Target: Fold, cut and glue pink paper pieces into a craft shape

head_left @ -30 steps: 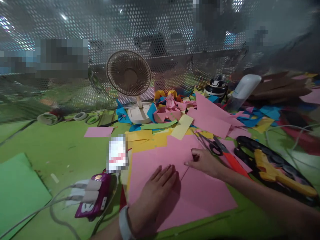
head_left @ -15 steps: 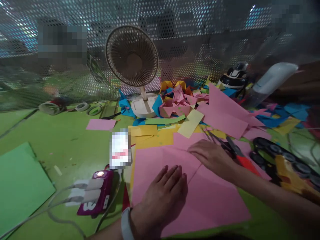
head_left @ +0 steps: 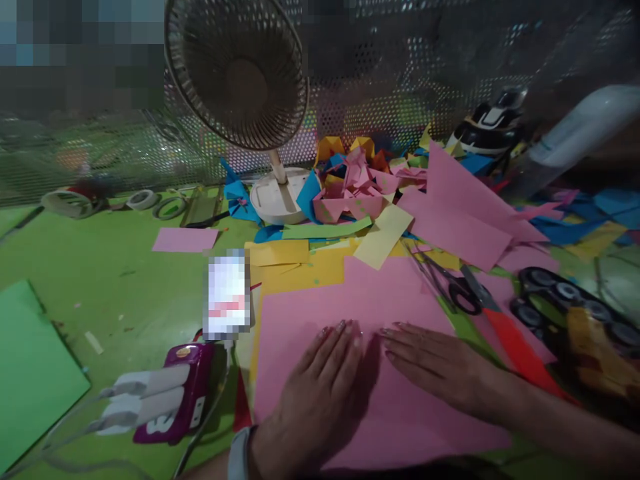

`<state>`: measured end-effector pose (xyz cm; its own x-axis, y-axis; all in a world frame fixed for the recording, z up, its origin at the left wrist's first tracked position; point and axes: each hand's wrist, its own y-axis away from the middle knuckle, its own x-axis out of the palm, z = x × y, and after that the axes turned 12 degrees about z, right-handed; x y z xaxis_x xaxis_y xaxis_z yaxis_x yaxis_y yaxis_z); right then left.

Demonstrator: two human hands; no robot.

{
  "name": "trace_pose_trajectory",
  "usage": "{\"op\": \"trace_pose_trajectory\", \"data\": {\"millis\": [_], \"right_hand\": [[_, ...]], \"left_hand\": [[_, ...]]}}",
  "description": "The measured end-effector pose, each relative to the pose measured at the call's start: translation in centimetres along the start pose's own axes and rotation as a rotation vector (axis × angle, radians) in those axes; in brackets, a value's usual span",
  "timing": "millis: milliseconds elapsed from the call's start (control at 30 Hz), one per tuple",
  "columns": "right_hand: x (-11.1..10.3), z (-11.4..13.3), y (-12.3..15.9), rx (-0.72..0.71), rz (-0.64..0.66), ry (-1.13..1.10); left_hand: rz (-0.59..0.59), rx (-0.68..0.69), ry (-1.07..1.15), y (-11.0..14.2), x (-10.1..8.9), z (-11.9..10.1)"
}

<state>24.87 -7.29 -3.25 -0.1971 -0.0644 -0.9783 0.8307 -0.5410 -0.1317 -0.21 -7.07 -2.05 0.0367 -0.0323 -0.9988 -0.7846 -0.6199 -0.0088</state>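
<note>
A large sheet of pink paper [head_left: 295,320] lies in front of me on the green table. My left hand [head_left: 320,380] rests flat on it, fingers stretched forward and holding nothing. To its right, my right hand [head_left: 440,363] also lies palm down on the pink paper, with its fingers pointing left toward the left hand. A narrow gap separates the two sets of fingertips. Beyond my right hand are scissors [head_left: 463,293] and a red-handled cutting tool [head_left: 510,333] with a grey blade. Yellow paper [head_left: 300,273] shows past the pink sheet's far edge.
A fan [head_left: 280,193] stands at the back beside a heap of coloured paper scraps [head_left: 350,193]. On the left are a lit phone [head_left: 227,293], a purple power strip [head_left: 173,393] with cables, green paper [head_left: 35,373] and tape rolls [head_left: 143,199]. A black toy-like track [head_left: 570,293] lies right.
My right hand has drawn nearer to me, from the sheet's far part to beside my left hand. The left hand stays flat on the pink paper. The camera view has tilted down slightly.
</note>
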Motion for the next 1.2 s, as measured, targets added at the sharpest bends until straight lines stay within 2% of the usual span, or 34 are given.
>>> {"op": "trace_pose_trajectory", "data": {"millis": [233, 433, 733, 1200], "right_hand": [[0.1, 0.0, 0.5, -0.043, 0.039, 0.085], [0.0, 0.0, 0.6, -0.083, 0.066, 0.141], [-0.1, -0.6, 0.9, -0.115, 0.083, 0.077], [-0.3, -0.5, 0.8, -0.116, 0.050, 0.010]], "left_hand": [[0.078, 0.032, -0.011, -0.3, 0.8, -0.1], [0.009, 0.021, 0.023, 0.0, 1.0, -0.1], [-0.020, 0.021, 0.037, -0.2, 0.9, -0.2], [0.066, 0.030, 0.044, 0.1, 1.1, -0.1]]}}
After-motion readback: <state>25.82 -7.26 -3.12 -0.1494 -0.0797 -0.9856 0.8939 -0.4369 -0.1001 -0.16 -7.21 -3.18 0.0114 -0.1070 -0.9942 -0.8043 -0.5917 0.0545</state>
